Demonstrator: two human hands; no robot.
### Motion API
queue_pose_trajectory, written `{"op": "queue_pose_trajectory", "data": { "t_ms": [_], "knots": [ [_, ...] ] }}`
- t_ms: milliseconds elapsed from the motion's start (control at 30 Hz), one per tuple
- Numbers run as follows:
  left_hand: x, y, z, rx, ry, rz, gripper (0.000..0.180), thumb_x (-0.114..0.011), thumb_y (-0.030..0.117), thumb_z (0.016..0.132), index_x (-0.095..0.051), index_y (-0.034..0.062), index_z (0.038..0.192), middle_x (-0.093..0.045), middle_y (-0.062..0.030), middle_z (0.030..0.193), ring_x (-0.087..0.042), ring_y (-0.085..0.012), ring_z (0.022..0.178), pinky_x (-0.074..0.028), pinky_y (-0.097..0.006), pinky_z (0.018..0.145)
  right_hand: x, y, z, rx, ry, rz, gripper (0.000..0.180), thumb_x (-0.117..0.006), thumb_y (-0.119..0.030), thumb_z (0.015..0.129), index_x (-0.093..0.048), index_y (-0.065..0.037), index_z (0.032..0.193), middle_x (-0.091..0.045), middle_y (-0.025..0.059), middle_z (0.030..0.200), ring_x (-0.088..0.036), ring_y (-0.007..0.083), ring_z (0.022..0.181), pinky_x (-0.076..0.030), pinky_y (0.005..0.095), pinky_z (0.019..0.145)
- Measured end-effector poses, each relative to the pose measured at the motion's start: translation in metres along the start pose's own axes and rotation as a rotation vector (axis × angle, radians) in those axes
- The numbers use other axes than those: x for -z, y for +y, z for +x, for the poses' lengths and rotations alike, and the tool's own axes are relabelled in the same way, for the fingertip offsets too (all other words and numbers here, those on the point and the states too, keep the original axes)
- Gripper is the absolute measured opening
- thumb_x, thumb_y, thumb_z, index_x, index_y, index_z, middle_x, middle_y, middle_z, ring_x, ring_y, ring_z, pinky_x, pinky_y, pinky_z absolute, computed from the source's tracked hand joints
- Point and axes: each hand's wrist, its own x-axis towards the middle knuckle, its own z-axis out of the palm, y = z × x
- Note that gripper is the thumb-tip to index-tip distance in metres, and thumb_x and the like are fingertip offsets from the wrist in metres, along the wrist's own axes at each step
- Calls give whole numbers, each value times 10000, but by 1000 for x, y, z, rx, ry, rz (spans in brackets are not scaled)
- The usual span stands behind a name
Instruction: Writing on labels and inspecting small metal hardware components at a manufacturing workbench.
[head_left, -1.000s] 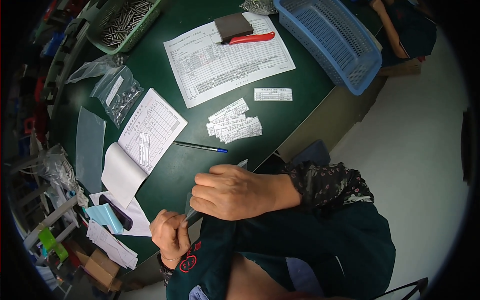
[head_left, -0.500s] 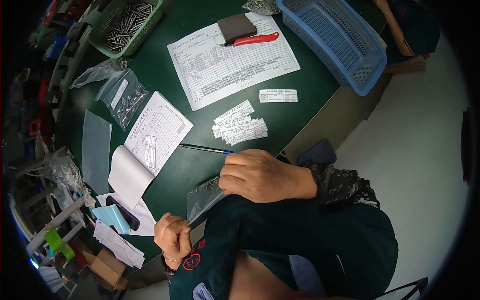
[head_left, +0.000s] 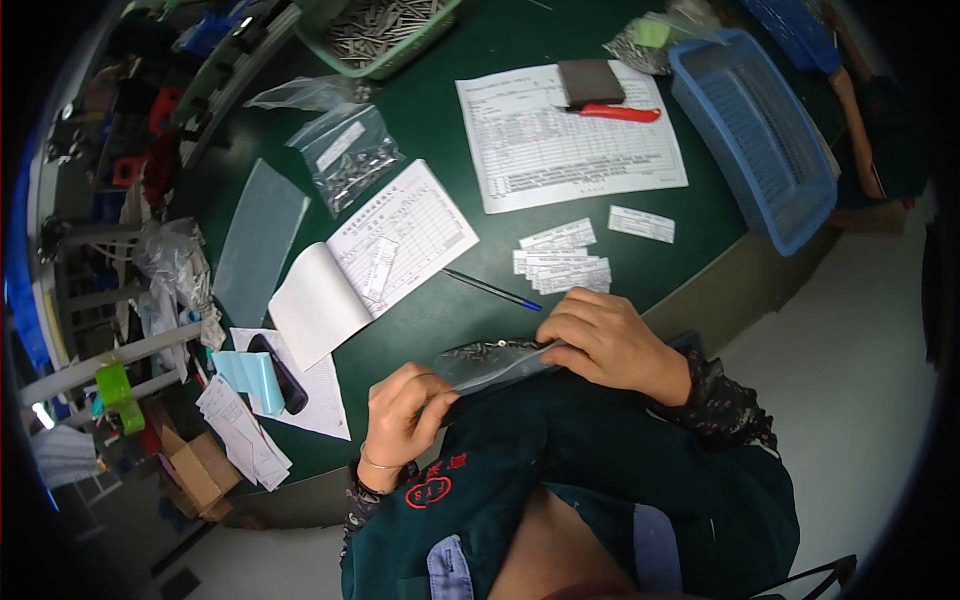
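Observation:
A clear plastic bag stretches between my two hands at the near edge of the green table. Small dark metal parts lie along its far side. My left hand pinches one end of the bag between thumb and fingers. The opposite end is gripped by my right hand, its fingers curled over. Just beyond my right hand lies a blue-capped pen. Several printed paper labels overlap farther off, with a single label to their right.
An open receipt book lies left of the pen, near another bag of metal parts. Beyond the labels are a printed form, a red-handled knife and a blue basket. A phone rests on papers at left.
My left hand has risen toward the table, bringing the bag nearly level. My view has shifted, so the table things appear farther right. Both hands still hold the bag.

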Motion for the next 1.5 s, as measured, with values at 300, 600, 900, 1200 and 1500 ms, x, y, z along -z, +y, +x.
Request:
{"op": "queue_pose_trajectory", "data": {
  "t_ms": [300,600,900,1200,1500],
  "knots": [
    [2,-2,-11,-15,68,-45,111,-669,46,691,-564,15,709,-552,-75,667,-543,-204,568,-425,-279,490,21,5,5,-106,-109,34,230,-662,-113,684,-529,-36,855,-544,85,807,-542,251,743,-441,326,626],
    [6,-32,-24,361,450,-58,81,-628,56,752,-569,1,761,-543,-82,690,-534,-169,577,-420,-256,514,61,123,-54,-578,76,-764,471,-698,-30,608,-495,-28,1033,-471,143,1043,-436,329,994,-368,391,833],
    [17,-73,-13,544,775,463,315,-610,195,756,-489,63,1015,-486,-113,892,-540,-288,807,-453,-383,646,69,150,-54,-462,-19,-826,344,-679,45,564,-464,-1,829,-459,143,866,-455,319,826,-370,385,714],
    [0,-47,-131,737,1118,374,203,-487,140,838,-501,86,1034,-576,-137,680,-589,-312,630,-457,-385,563,50,64,102,83,61,-362,285,-636,54,592,-495,1,834,-495,141,839,-478,308,779,-387,362,677],
    [26,-35,-275,799,1370,430,168,-515,69,802,-545,52,967,-525,-92,590,-538,-245,507,-429,-327,499,-67,-235,185,1264,39,276,412,-658,-186,752,-425,-61,1067,-604,98,745,-558,192,603,-417,298,524]
  ]
}}
